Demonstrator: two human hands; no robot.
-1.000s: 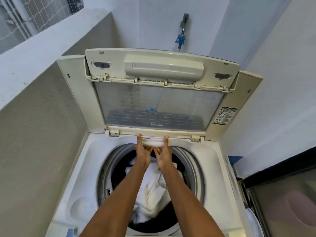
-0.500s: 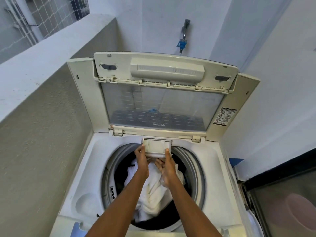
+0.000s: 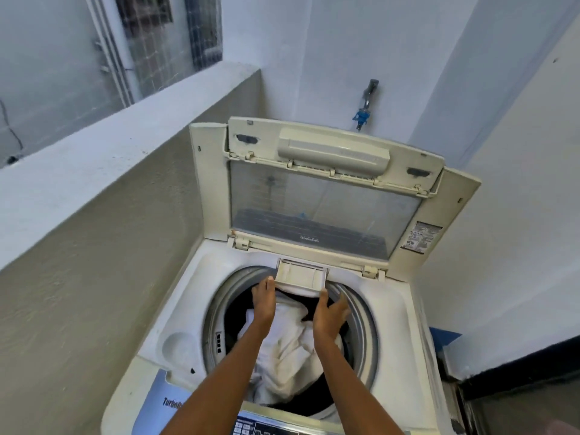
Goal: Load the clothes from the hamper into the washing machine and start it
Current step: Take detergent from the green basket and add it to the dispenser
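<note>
A cream top-loading washing machine [image 3: 194,296] stands with its lid [image 3: 323,211] raised upright. White clothes [image 3: 288,353] lie in the dark drum. At the back rim a small detergent drawer [image 3: 301,274] is pulled out over the drum. My left hand [image 3: 263,301] touches the drawer's left front corner, fingers closed under it. My right hand [image 3: 329,312] is just below the drawer's right corner, fingers spread, apparently holding nothing. The hamper is out of view.
A grey parapet wall [image 3: 103,246] runs along the left side of the machine. White walls close in behind and on the right, with a tap [image 3: 367,102] above the lid. The blue control panel [image 3: 251,428] is at the bottom edge.
The drawer at the back rim was shut, then slid out toward me. My right hand has come off it and opened. The camera has pulled back and tilted up.
</note>
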